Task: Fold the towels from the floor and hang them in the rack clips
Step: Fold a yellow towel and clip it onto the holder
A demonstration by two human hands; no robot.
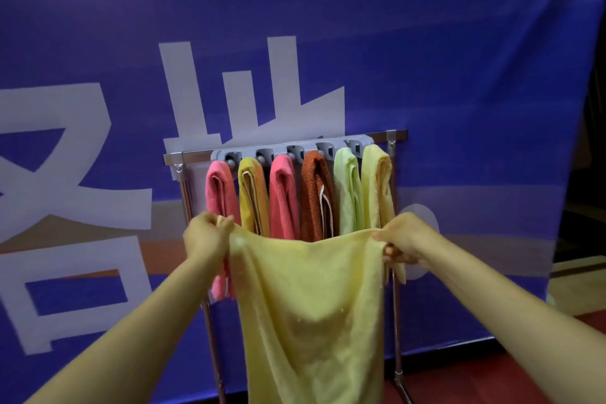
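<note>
I hold a pale yellow towel (311, 305) spread out in front of the rack, hanging down from its top edge. My left hand (206, 234) pinches its top left corner and my right hand (406, 239) pinches its top right corner. Behind it stands a metal rack (392, 138) with a grey clip strip (288, 151). Several folded towels hang from the clips: a pink towel (218, 193), a yellow towel (252, 193), a second pink towel (283, 197), an orange-brown towel (316, 197), a light green towel (349, 193) and a pale yellow one (377, 187). Their lower ends are hidden by the held towel.
A large blue banner (426, 43) with white characters hangs right behind the rack. The rack's legs (398, 354) reach down to a reddish floor (492, 371). A dark gap opens at the far right edge (590, 174).
</note>
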